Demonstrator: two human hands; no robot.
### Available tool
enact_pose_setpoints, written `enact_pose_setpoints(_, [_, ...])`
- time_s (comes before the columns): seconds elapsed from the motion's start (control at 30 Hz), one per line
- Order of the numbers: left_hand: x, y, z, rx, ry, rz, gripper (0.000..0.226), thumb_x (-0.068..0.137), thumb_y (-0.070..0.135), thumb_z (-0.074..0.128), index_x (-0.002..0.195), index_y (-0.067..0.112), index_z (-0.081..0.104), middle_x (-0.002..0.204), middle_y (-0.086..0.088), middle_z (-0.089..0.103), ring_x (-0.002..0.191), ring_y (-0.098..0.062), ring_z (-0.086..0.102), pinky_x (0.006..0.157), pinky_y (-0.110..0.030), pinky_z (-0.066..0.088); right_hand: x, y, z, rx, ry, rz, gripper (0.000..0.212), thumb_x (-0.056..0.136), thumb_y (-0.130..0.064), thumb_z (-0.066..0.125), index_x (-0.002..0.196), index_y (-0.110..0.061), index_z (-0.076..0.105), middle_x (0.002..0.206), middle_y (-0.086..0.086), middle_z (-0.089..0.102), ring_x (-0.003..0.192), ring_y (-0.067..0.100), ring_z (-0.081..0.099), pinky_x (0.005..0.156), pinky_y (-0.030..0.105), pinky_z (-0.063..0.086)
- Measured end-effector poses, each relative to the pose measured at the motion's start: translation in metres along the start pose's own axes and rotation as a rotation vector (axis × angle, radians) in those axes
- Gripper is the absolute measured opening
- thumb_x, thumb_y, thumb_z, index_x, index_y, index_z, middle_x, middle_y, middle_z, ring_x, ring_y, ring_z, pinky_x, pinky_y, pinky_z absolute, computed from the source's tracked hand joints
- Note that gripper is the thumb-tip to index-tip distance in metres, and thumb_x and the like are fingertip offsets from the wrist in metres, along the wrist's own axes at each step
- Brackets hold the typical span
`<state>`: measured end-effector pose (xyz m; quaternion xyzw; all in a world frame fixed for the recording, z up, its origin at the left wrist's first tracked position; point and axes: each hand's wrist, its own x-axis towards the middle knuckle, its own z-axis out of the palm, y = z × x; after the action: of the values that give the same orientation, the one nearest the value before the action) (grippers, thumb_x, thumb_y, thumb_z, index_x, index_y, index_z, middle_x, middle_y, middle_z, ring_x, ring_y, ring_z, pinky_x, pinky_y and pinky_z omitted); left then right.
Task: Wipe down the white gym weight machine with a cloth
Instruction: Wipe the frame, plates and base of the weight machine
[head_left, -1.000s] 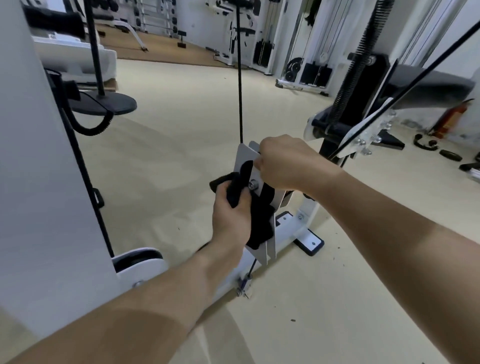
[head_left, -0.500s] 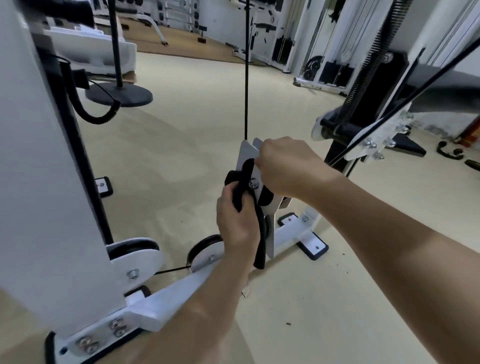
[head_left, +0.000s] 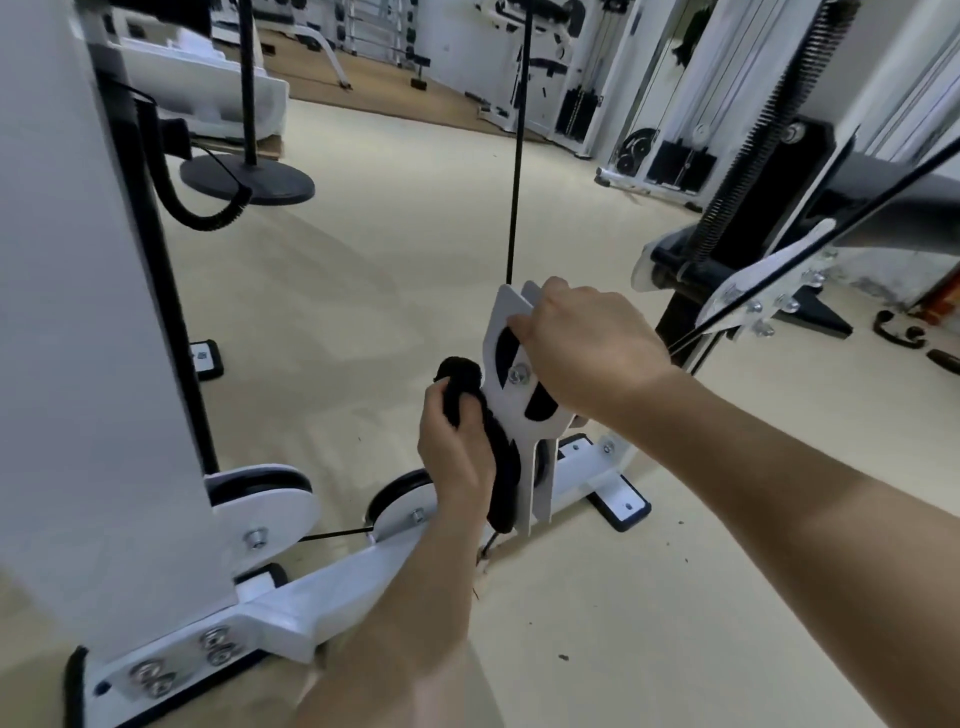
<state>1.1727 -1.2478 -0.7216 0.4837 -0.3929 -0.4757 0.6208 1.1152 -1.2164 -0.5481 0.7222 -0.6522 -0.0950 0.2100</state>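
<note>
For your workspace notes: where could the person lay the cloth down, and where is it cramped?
Bare floor lies between the white upright and the pulley bracket, and this side of the foot pad. Cramped: around the base rail, with its low pulleys and cable.

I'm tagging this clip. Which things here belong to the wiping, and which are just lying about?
In the job: crumpled black cloth, gripped by left hand; white metal pulley bracket, held by right hand.
Lying about: round black stand base; curved black handle on floor.
</note>
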Motion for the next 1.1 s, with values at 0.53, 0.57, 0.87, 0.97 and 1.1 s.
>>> enact_pose_setpoints(0.53, [-0.033, 0.025, -0.012, -0.061, -0.028, 0.144, 0.023, 0.092, 0.014, 0.059, 0.113, 0.024, 0.061, 0.11, 0.002, 0.063, 0.106, -0.012, 0.058, 0.095, -0.029, 0.046, -0.014, -0.015, 0.016, 0.028, 0.098, 0.135, 0.069, 0.089, -0.014, 0.05, 0.149, -0.003, 0.016, 0.127, 0.016, 0.046, 0.097, 0.033, 0.053, 0.065, 0.035, 0.038])
enact_pose_setpoints(0.57, [-0.021, 0.031, -0.009, -0.066, -0.017, 0.12, 0.025, 0.095, 0.012, 0.055, 0.119, 0.016, 0.059, 0.115, -0.004, 0.062, 0.109, -0.018, 0.058, 0.099, -0.035, 0.045, -0.01, -0.017, 0.015, 0.047, 0.097, 0.151, 0.068, 0.092, -0.017, 0.049, 0.149, -0.003, 0.015, 0.121, 0.016, 0.049, 0.085, 0.032, 0.052, 0.056, 0.033, 0.033])
enact_pose_setpoints(0.87, [-0.078, 0.005, 0.005, 0.338, -0.169, 0.519, 0.052, 0.099, 0.011, 0.045, 0.149, 0.016, 0.032, 0.147, -0.001, 0.037, 0.137, -0.018, 0.036, 0.106, -0.035, 0.041, 0.018, 0.003, 0.009, 0.141, -0.043, 0.27, 0.038, 0.101, -0.046, 0.036, 0.115, -0.011, 0.038, 0.067, 0.005, 0.037, 0.056, 0.023, 0.033, 0.046, 0.032, 0.019])
enact_pose_setpoints(0.97, [-0.047, -0.005, -0.012, 0.286, -0.092, 0.474, 0.043, 0.101, 0.027, 0.043, 0.142, 0.016, 0.044, 0.137, 0.004, 0.053, 0.123, -0.009, 0.05, 0.098, -0.011, 0.035, 0.019, 0.004, 0.01, 0.189, -0.007, 0.239, 0.038, 0.102, -0.044, 0.034, 0.116, -0.009, 0.039, 0.065, 0.004, 0.035, 0.056, 0.024, 0.032, 0.046, 0.033, 0.017])
enact_pose_setpoints(1.1, [0.0, -0.014, -0.007, 0.165, 0.003, 0.119, 0.021, 0.101, 0.014, 0.041, 0.117, 0.018, 0.054, 0.106, -0.001, 0.054, 0.096, -0.015, 0.049, 0.086, -0.025, 0.038, 0.016, -0.006, 0.013, 0.238, 0.079, 0.165, 0.032, 0.102, -0.041, 0.035, 0.102, -0.009, 0.036, 0.066, 0.005, 0.036, 0.053, 0.02, 0.031, 0.046, 0.032, 0.015])
